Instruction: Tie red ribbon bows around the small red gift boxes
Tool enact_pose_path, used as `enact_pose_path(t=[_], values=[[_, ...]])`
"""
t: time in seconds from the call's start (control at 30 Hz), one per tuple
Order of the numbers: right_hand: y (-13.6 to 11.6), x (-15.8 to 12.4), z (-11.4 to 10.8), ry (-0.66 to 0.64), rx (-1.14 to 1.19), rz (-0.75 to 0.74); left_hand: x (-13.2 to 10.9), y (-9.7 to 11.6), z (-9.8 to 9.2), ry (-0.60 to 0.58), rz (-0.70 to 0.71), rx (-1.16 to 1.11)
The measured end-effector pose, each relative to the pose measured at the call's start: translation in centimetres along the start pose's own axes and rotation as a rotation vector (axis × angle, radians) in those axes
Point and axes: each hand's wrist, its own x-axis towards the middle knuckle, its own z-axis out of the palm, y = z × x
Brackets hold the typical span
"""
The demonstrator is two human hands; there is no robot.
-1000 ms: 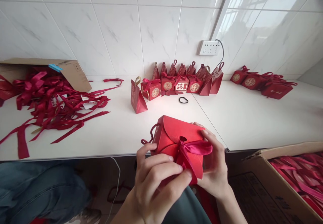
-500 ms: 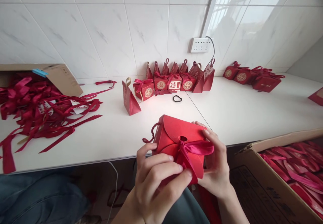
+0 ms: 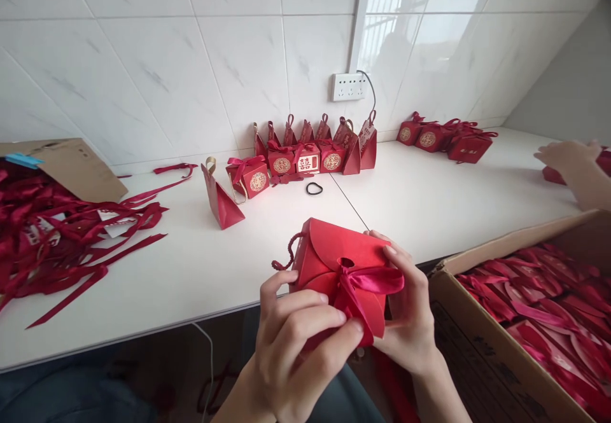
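Observation:
I hold a red petal-top gift box (image 3: 329,251) in front of the white table's edge, with a red cord handle on its left side. A dark red satin ribbon (image 3: 370,281) is tied on its top flaps. My left hand (image 3: 296,340) pinches the ribbon's lower end between thumb and fingers. Cupping the box from the right, my right hand (image 3: 405,302) has its fingertips on the ribbon loop.
A row of finished red boxes (image 3: 305,156) stands by the wall, more (image 3: 443,138) at the back right. Loose ribbons (image 3: 57,232) spill from a cardboard box (image 3: 67,165) at left. An open carton (image 3: 482,346) of ribbons is at right. Another person's hand (image 3: 568,156) reaches in at far right.
The view has swung to the right, so the table items shifted left. Another person's hand has appeared at the far right. My hands keep the same hold on the box and ribbon.

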Motion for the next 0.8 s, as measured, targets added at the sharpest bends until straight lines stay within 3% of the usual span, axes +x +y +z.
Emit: enact_pose_path(t=[0.37,0.8], values=[[-0.4,-1.0,-2.6,0.074,-0.079,0.076,1.2,0.7,2.4,0.005,0.047,-0.107],[-0.3,-2.3,-7.1,0.27,-0.291,0.187,3.5,1.6,7.7,-0.02,0.137,-0.309]])
